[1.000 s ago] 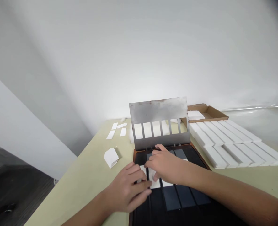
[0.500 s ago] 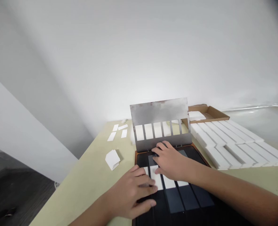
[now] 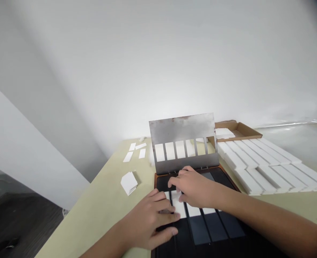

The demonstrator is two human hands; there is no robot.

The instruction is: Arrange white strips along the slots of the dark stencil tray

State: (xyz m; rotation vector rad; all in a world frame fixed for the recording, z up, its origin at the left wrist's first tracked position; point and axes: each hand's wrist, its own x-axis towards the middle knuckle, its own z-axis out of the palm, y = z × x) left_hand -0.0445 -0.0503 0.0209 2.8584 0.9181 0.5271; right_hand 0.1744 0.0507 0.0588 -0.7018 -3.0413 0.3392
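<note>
My left hand lies at the left edge of a black board, fingers spread, its fingertips at a white card set in a slot. Over the upper part of that card reaches my right hand, fingers bent, thumb and forefinger apart. No held thing shows in either hand. More white cards lie in neighbouring slots, partly under my right hand, with dark grey strips below them. A metal frame plate with a row of rectangular windows stands raised on hinges at the board's far edge.
Several white cards and a small card stack lie on the yellowish table to the left. Rows of white stacks stand at right. Behind them is a cardboard tray holding white cards, near the wall.
My right hand's fingers have drawn in and bent more, the forefinger now pointing down by the card's upper end. My left hand has hardly moved. The view has shifted slightly.
</note>
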